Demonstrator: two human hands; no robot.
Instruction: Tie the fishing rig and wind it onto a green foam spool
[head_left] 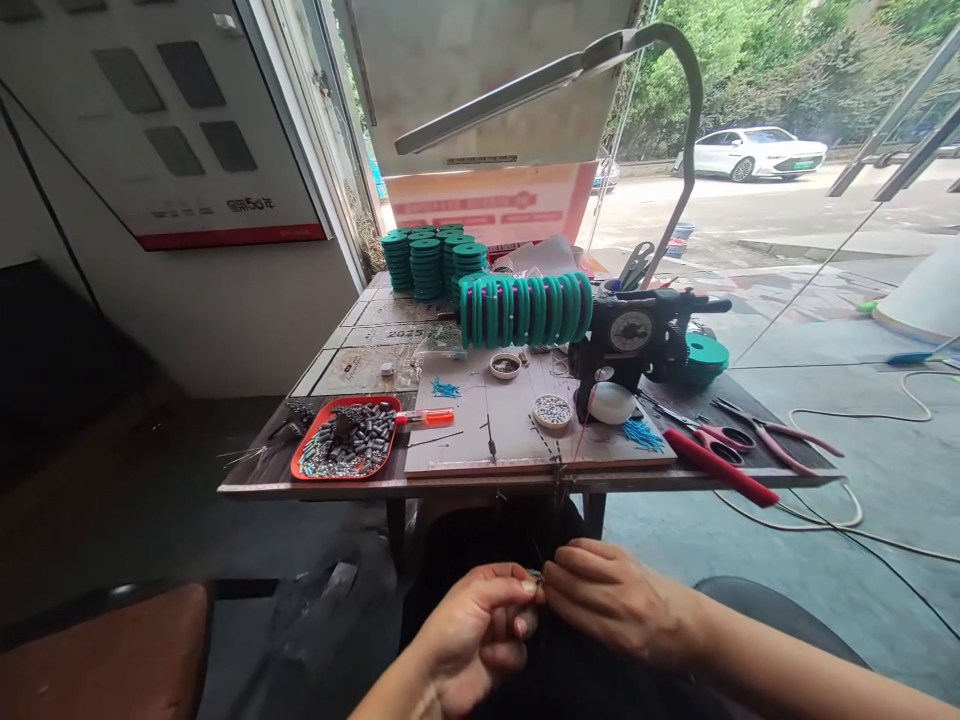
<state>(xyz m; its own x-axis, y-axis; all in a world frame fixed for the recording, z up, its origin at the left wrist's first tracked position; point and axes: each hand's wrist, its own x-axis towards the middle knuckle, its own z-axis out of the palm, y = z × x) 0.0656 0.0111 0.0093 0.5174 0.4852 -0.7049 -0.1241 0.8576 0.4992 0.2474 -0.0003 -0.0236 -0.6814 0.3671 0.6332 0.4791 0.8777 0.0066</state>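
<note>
Just in front of the table edge, above my lap, my left hand [480, 635] pinches something tiny between thumb and forefinger. Meeting it at the fingertips, my right hand [607, 600] has its fingers closed together on the same spot. A thin thread or wire seems to rise there, but the piece is too small to make out. Dark strands [558, 475] hang over the table edge above my hands. Nearest on the board [450, 455] are a dish of small whitish pieces [552, 411] and a dark thin fitting [492, 440].
An orange tray [307, 468] holds grey metal cylinders. A winding machine [630, 335] carries teal foam spools [525, 310], with more stacked spools [426, 268] behind. Scissors [727, 440], pliers [780, 435] and a red-handled tool [720, 468] lie at right. A lamp [690, 110] arches above.
</note>
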